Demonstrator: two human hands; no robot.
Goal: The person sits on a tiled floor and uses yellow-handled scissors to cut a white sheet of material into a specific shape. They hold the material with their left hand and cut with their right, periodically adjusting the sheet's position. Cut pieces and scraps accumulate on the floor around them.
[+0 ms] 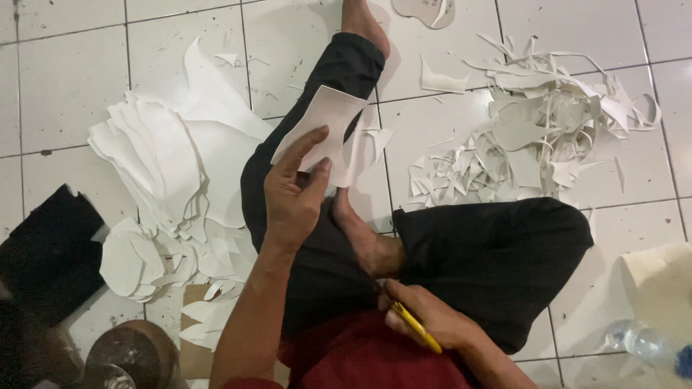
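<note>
My left hand holds a white cut sheet piece up over my black-trousered left leg, thumb and fingers pinching its lower edge. My right hand rests low by my lap, closed around scissors with a yellow handle; the blades point toward my bare foot and are mostly hidden. I sit on a white tiled floor with one leg stretched out and the other folded.
A stack of white cut shapes lies to the left. A heap of white offcuts lies at the right. Dark fabric, a round metal object, a plastic bottle and a rolled sheet lie near the bottom edges.
</note>
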